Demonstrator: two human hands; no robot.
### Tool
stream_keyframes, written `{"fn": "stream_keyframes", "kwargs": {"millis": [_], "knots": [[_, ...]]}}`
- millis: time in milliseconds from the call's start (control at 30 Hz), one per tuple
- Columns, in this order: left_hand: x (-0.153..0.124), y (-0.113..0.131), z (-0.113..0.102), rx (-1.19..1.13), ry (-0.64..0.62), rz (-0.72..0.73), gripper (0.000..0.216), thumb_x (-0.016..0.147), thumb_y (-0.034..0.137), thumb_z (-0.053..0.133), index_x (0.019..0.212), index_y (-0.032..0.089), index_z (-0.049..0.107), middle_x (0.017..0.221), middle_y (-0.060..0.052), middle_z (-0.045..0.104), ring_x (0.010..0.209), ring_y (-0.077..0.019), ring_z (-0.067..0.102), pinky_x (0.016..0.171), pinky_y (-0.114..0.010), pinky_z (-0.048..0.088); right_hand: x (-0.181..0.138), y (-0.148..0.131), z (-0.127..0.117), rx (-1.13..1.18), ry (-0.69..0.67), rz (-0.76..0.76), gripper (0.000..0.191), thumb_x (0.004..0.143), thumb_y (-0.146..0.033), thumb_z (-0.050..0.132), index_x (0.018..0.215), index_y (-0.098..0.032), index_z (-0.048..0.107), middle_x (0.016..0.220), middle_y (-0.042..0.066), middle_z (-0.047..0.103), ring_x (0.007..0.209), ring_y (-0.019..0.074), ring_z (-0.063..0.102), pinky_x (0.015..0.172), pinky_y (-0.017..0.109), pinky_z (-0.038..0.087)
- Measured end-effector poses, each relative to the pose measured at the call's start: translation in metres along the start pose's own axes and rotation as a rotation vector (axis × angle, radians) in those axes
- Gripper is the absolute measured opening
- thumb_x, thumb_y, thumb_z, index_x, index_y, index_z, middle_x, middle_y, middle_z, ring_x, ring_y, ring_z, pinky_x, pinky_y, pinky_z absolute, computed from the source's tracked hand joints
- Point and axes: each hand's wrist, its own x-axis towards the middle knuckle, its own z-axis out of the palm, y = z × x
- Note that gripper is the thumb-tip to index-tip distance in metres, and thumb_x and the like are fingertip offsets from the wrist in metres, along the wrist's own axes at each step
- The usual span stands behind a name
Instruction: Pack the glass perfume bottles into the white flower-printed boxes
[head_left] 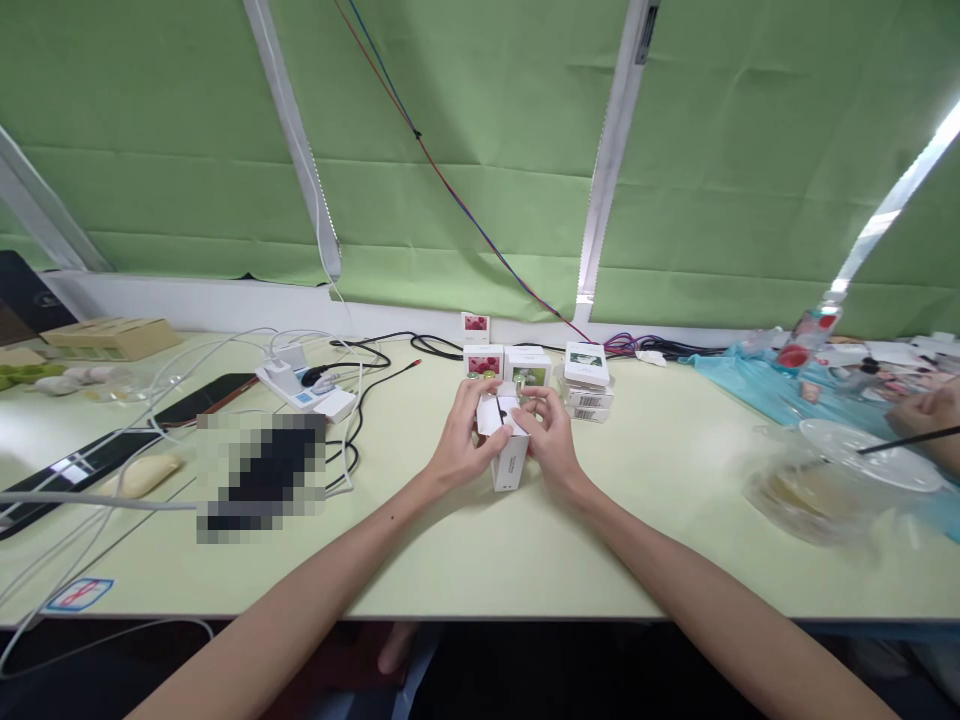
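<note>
Green blinds (480,150) back a pale worktop (660,520) where we steady a small white box (511,466) standing upright near the middle, our left hand (461,442) curled round its side and our right hand (555,440) pinching its open top flap, just in front of a cluster of similar boxes (586,385).

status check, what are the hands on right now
Left hand and right hand both grip small white box, top flap open. More small boxes clustered just behind it. Nothing blocking the hands.
</note>
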Motion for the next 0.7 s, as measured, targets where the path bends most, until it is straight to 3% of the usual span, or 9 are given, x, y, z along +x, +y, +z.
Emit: {"fn": "stream_keyframes", "kwargs": {"millis": [700], "knots": [[0.0, -0.0017, 0.0003, 0.012, 0.016, 0.01, 0.043, 0.094, 0.049, 0.054, 0.13, 0.026, 0.05, 0.123, -0.012, 0.052, 0.118, -0.0282, 0.054, 0.101, -0.046, 0.047, 0.0041, -0.0023, -0.0034, 0.061, -0.111, 0.064, 0.041, 0.074, -0.037, 0.073, 0.11, -0.025, 0.056, 0.07, -0.009, 0.048, 0.048, 0.0077, 0.044, 0.038, 0.02, 0.031]]}}
